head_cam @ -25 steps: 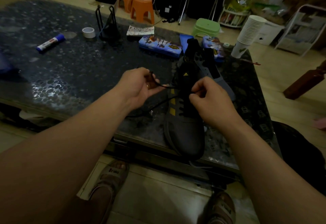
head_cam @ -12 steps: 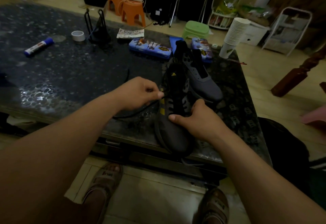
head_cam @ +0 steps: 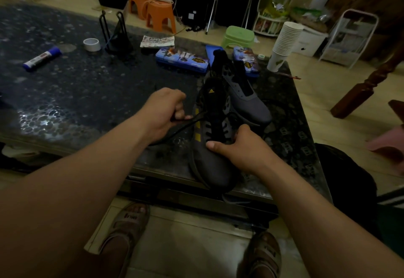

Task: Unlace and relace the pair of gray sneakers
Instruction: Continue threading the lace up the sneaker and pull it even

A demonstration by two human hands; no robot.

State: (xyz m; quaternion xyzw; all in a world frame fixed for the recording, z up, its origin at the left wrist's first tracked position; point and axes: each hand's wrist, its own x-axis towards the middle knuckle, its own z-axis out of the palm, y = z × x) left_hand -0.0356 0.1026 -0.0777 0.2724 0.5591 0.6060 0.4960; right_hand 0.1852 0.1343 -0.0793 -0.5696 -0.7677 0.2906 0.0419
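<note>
Surface: a dark, pebble-patterned table [head_cam: 87,102] in a dim room with a pale tiled floor. Toward its far edge lie a glue stick [head_cam: 41,58], a tape roll [head_cam: 91,44] and a blue pencil case [head_cam: 181,59]; a stack of paper cups [head_cam: 284,43] stands at the far right corner. Beyond the table stand two orange stools [head_cam: 160,16] and a green stool [head_cam: 238,37].

The near sneaker [head_cam: 209,164] sits at the table's near edge towards the right corner, its toe overhanging the edge. The second sneaker [head_cam: 247,102] lies just behind it and to its right — whether they touch cannot be told.

Left hand [head_cam: 166,111]: fingers curled, pinching the black lace [head_cam: 175,131], which runs from the near sneaker's left side to the fist and then trails across the tabletop.

Right hand [head_cam: 238,146]: grasping the near sneaker across its forefoot — thumb lying on the upper at the lowest lacing, fingers wrapped over the right side.
</note>
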